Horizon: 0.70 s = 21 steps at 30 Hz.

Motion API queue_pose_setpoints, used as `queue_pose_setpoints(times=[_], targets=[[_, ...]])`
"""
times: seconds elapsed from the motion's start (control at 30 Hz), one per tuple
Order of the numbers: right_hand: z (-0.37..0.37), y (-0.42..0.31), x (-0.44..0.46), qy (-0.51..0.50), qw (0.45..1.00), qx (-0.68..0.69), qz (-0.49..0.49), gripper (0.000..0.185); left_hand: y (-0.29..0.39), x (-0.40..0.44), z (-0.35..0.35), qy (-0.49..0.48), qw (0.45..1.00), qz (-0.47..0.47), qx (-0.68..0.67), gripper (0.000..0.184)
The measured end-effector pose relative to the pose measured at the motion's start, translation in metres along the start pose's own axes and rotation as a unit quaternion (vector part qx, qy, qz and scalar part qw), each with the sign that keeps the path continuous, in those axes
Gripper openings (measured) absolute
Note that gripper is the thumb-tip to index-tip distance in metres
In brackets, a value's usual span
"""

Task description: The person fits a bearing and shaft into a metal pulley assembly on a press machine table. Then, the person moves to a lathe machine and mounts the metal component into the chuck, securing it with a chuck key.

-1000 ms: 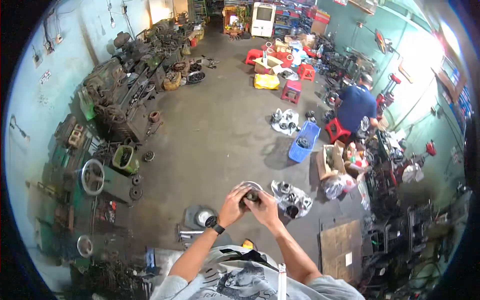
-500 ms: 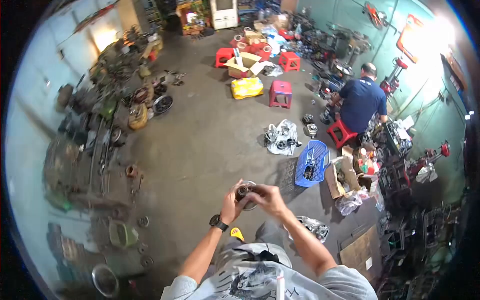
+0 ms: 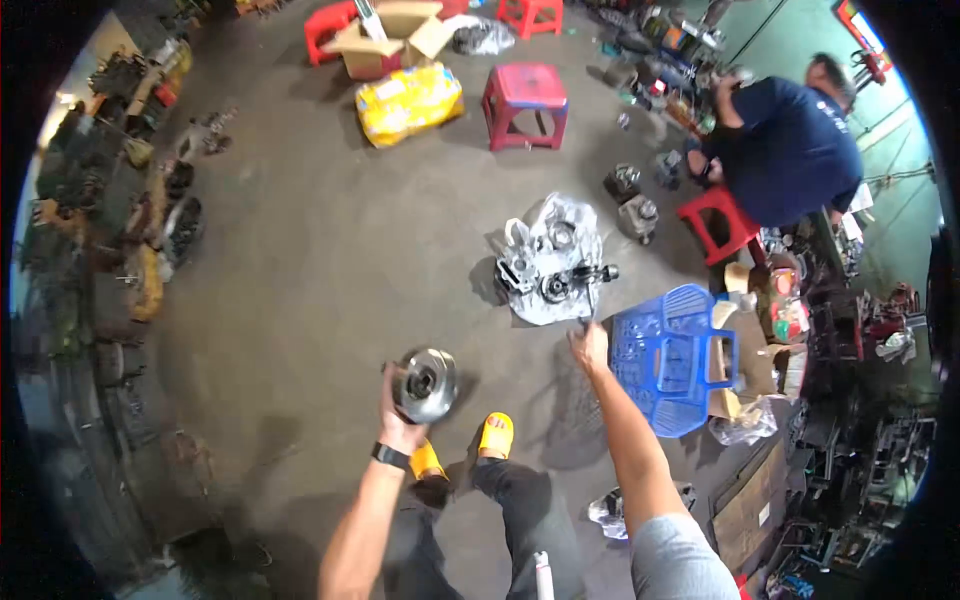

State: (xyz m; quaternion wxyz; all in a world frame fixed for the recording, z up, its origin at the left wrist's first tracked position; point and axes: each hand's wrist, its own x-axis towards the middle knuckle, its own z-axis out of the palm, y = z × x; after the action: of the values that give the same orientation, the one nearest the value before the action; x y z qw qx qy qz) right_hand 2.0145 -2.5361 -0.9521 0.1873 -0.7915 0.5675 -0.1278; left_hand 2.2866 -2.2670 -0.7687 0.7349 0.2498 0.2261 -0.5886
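Note:
My left hand (image 3: 398, 425) grips a shiny, round, dish-shaped metal part (image 3: 428, 388) by its left edge, its dark hub facing up. My right hand (image 3: 590, 345) is stretched forward, at the near edge of a clear plastic sheet or bag (image 3: 540, 305) on the floor and just left of a blue plastic basket (image 3: 665, 360). Its fingers are small and blurred, so whether they hold anything is unclear. Several metal machine parts (image 3: 555, 288) lie on the plastic.
A person in a dark blue shirt (image 3: 785, 150) sits on a red stool (image 3: 718, 222) at the right. Ahead are another red stool (image 3: 525, 100), a yellow package (image 3: 408, 104) and an open cardboard box (image 3: 390, 45). Machine parts line both sides.
My hands, together on the round part before, are now apart. The left keeps the part; the right has reached forward to the plastic. My view has tilted down and moved closer to the basket.

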Motion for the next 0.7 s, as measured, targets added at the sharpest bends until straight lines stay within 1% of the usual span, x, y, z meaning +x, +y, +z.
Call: queue_pose_setpoints(times=[0.07,0.1,0.13,0.17,0.2,0.23,0.27,0.3,0.33,0.4,0.43,0.47,0.53,0.57,0.6,0.63,0.67,0.7], targets=[[0.067,0.011,0.041,0.005,0.998,-0.024,0.056,0.051,0.029,0.080,-0.038,-0.026,0.999,-0.026,-0.004,0.053],[0.097,0.018,0.064,-0.071,0.990,-0.046,0.114,0.064,0.043,0.115,-0.055,-0.033,0.998,-0.027,0.036,0.053],[0.122,0.019,0.081,-0.044,0.992,-0.022,0.115,0.069,0.055,0.148,-0.071,-0.042,0.996,-0.025,0.075,0.052],[0.161,0.041,0.100,-0.029,0.994,-0.079,0.071,0.071,0.066,0.178,-0.087,-0.040,0.995,-0.017,0.091,0.050],[0.186,0.044,0.117,-0.017,0.990,-0.134,0.024,0.073,0.075,0.203,-0.100,-0.057,0.993,-0.023,0.103,0.049],[0.201,0.049,0.133,-0.059,0.987,-0.089,0.120,0.075,0.086,0.224,-0.111,-0.072,0.991,-0.026,0.114,0.048],[0.215,0.055,0.144,-0.072,0.982,-0.126,0.119,0.077,0.099,0.239,-0.122,-0.085,0.988,-0.023,0.127,0.048],[0.232,0.061,0.159,-0.083,0.978,-0.152,0.118,0.078,0.110,0.258,-0.138,-0.060,0.994,-0.026,0.091,0.046],[0.245,0.075,0.169,-0.087,0.972,-0.177,0.128,0.079,0.119,0.268,-0.147,-0.070,0.992,-0.004,0.102,0.046],[0.259,0.091,0.180,-0.087,0.963,-0.202,0.156,0.081,0.127,0.256,-0.137,-0.061,0.994,0.037,0.081,0.045],[0.261,0.085,0.183,-0.037,0.960,-0.186,0.205,0.079,0.136,0.262,-0.145,-0.081,0.993,0.041,0.080,0.046],[0.254,0.070,0.179,-0.024,0.959,-0.198,0.201,0.082,0.145,0.267,-0.155,-0.098,0.991,0.042,0.075,0.048],[0.234,0.063,0.167,-0.023,0.973,-0.136,0.184,0.089,0.151,0.240,-0.134,-0.076,0.992,0.090,0.039,0.045],[0.222,0.066,0.157,-0.015,0.979,-0.110,0.168,0.092,0.158,0.224,-0.130,-0.113,0.988,0.093,0.053,0.046],[0.206,0.067,0.148,-0.004,0.984,-0.084,0.156,0.096,0.169,0.205,-0.124,-0.092,0.989,0.110,0.026,0.046],[0.198,0.076,0.142,-0.011,0.984,-0.078,0.160,0.095,0.173,0.186,-0.118,-0.078,0.989,0.127,0.002,0.046],[0.177,0.076,0.132,0.008,0.986,-0.057,0.158,0.084,0.176,0.165,-0.104,-0.065,0.988,0.140,-0.024,0.046],[0.157,0.075,0.122,0.027,0.987,-0.035,0.154,0.073,0.178,0.144,-0.089,-0.058,0.983,0.174,0.021,0.047]])
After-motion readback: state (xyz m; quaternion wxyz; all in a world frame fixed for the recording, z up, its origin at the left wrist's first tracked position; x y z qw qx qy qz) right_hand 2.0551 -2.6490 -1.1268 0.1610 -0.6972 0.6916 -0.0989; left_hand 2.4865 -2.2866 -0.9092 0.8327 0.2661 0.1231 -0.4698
